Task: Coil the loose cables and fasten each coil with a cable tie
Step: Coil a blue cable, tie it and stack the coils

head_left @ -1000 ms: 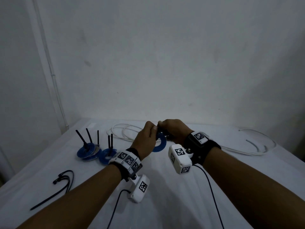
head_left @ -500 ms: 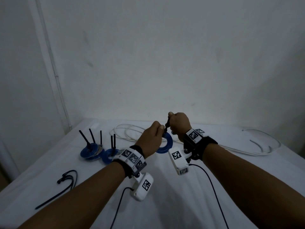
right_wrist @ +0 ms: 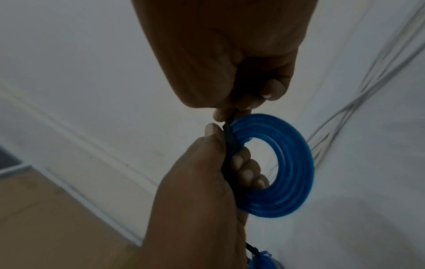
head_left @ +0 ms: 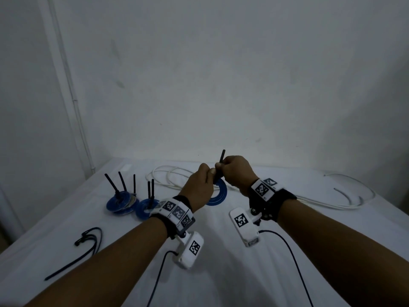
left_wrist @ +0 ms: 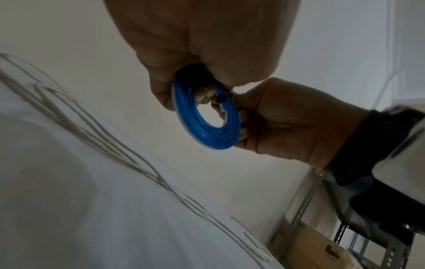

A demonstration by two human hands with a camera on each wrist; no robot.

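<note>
A flat blue cable coil point(head_left: 218, 193) point(left_wrist: 207, 120) point(right_wrist: 280, 165) hangs above the table between my hands. My left hand point(head_left: 199, 187) point(right_wrist: 216, 160) grips its edge, fingers through the centre hole. A black cable tie point(head_left: 220, 167) point(left_wrist: 224, 96) point(right_wrist: 228, 134) is looped round the coil. My right hand point(head_left: 232, 171) point(left_wrist: 276, 118) pinches the tie's tail, which sticks up above the fist. Loose white cable point(head_left: 174, 176) point(left_wrist: 92, 127) lies behind on the table.
Two tied blue coils point(head_left: 120, 201) point(head_left: 145, 207) with upright black tie tails sit at the left. Spare black cable ties point(head_left: 88, 242) lie near the left front. More white cable point(head_left: 345, 196) trails to the right edge. A wall stands close behind the white table point(head_left: 221, 273).
My right hand has risen, drawing the tie's tail up through its head; the tail now shows above the fist. The blue coil has lifted slightly with both hands.
</note>
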